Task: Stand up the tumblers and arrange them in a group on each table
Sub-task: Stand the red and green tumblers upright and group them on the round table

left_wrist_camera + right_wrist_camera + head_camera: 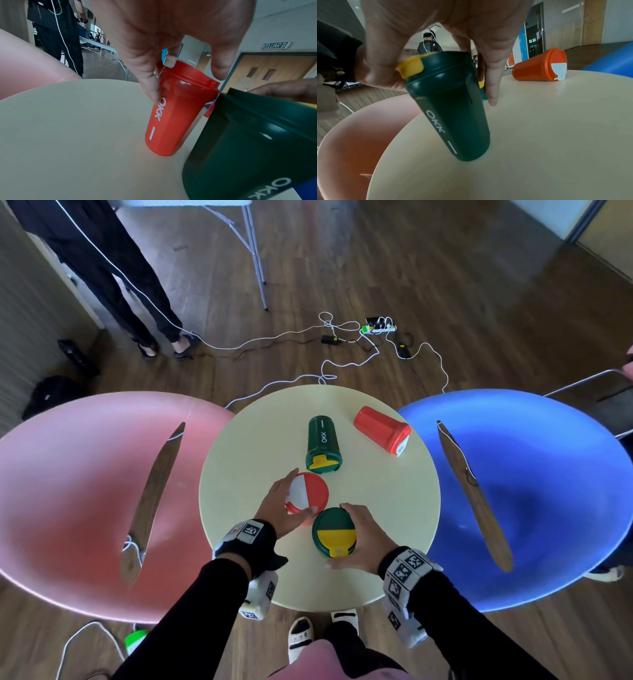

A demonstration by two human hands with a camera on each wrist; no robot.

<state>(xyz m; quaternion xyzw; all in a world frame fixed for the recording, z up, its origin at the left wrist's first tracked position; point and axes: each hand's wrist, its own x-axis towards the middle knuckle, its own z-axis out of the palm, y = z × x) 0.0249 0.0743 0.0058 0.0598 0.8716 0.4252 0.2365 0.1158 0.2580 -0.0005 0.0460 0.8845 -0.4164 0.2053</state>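
On the yellow desk (394, 542), the left hand (279, 506) has its fingers curled round the upright red tumbler (308, 493); the right hand (363, 537) grips the upright green tumbler (334, 532) at five o'clock of it. The step looks like grouping. Next, the fallen green tumbler (322, 445) at twelve and the fallen red tumbler (382, 428) at one need standing.

Left hand (278, 506), right hand (363, 539): fingers curled, gripping.
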